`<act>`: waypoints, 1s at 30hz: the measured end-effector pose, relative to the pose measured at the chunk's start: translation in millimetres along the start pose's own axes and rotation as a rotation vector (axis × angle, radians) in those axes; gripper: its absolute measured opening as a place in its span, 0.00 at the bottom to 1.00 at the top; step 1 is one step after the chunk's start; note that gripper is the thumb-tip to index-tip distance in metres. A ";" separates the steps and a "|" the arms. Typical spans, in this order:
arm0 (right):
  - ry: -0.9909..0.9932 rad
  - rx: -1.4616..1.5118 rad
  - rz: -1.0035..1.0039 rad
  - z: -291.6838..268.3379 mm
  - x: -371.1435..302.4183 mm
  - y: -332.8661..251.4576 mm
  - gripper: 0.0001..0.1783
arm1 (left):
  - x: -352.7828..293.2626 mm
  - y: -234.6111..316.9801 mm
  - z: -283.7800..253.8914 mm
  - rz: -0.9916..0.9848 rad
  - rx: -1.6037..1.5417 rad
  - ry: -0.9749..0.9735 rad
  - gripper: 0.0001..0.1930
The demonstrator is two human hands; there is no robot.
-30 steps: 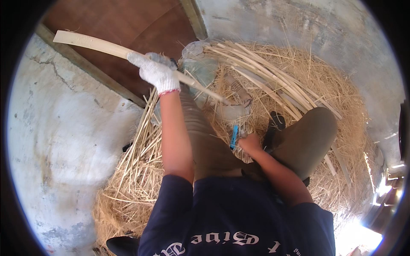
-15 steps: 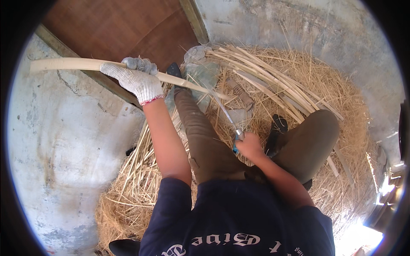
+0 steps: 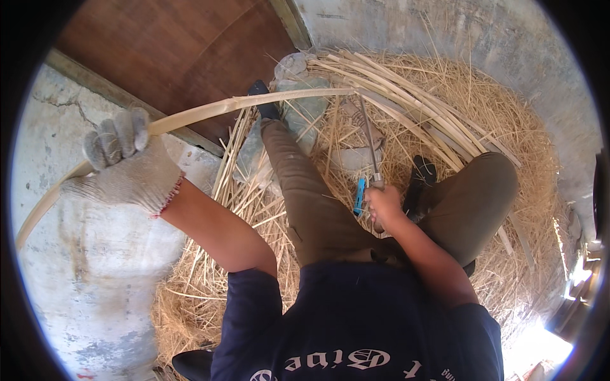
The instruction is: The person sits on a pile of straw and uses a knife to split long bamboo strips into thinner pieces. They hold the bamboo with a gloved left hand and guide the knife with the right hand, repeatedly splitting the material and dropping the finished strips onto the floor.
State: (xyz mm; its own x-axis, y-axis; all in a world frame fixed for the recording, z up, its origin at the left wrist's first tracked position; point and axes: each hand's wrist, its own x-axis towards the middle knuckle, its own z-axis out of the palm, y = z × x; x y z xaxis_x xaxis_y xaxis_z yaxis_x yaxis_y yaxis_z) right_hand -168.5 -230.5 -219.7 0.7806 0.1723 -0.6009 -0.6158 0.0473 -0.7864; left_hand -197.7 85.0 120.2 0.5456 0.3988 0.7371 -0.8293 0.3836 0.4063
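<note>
My left hand (image 3: 130, 162), in a white-and-grey knitted glove, is closed around a long pale bamboo strip (image 3: 210, 113). The strip bows from the left wall, through my fist, to its far end near the middle of the view. There it meets the tip of a long, narrow-bladed knife (image 3: 368, 136); whether the blade touches or only overlaps it, I cannot tell. My bare right hand (image 3: 385, 204) grips the knife's handle low over my lap, with the blade pointing away from me. A small blue object (image 3: 359, 195) shows beside that hand, its kind unclear.
Flat stones (image 3: 302, 105) lie past my left foot. To the right of them is a bundle of split strips (image 3: 406, 105) on a bed of shavings (image 3: 508, 127). A brown panel (image 3: 184, 57) and grey walls (image 3: 101, 273) enclose the spot; my bent right knee (image 3: 486, 184) is close by.
My left hand has moved left and toward me, drawing the strip along. The strip's right end now sits farther away, and the knife has swung more upright, with my right hand shifted slightly right.
</note>
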 end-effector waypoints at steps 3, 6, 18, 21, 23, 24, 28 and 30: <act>0.057 0.176 0.110 0.6 -2.7 -8.4 0.05 | -17.9 -22.3 17.3 0.006 0.114 0.012 0.43; 0.006 0.263 0.170 -3.6 -2.1 -6.5 0.06 | -24.0 -56.0 4.4 -0.099 0.101 -0.107 0.44; -0.214 0.359 0.284 4.3 -21.9 -13.8 0.10 | -86.7 -217.5 -38.3 -0.666 0.105 -0.037 0.47; -0.251 0.338 0.253 5.6 -27.9 -14.2 0.08 | -74.9 -227.3 -35.6 -0.709 0.192 -0.008 0.47; -0.258 0.319 0.257 7.8 -32.5 -17.7 0.09 | -63.5 -230.7 -46.9 -0.747 0.118 -0.108 0.47; -0.258 0.311 0.254 8.1 -34.1 -20.5 0.09 | -58.7 -230.7 -47.9 -0.765 0.076 -0.162 0.48; -0.284 0.227 0.162 9.1 -40.2 -19.9 0.09 | -53.4 -228.1 -52.4 -0.810 0.112 -0.142 0.47; -0.285 0.181 0.040 11.7 -42.0 -18.2 0.09 | -39.6 -233.8 -55.9 -0.866 0.043 -0.203 0.48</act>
State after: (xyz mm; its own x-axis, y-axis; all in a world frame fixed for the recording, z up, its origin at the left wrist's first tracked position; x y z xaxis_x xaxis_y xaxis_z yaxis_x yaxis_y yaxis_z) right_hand -191.3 -227.1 -178.5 0.7098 0.4444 -0.5465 -0.6743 0.2047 -0.7095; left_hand -18.7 26.0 -34.2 0.9549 -0.1732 0.2413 -0.1416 0.4486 0.8825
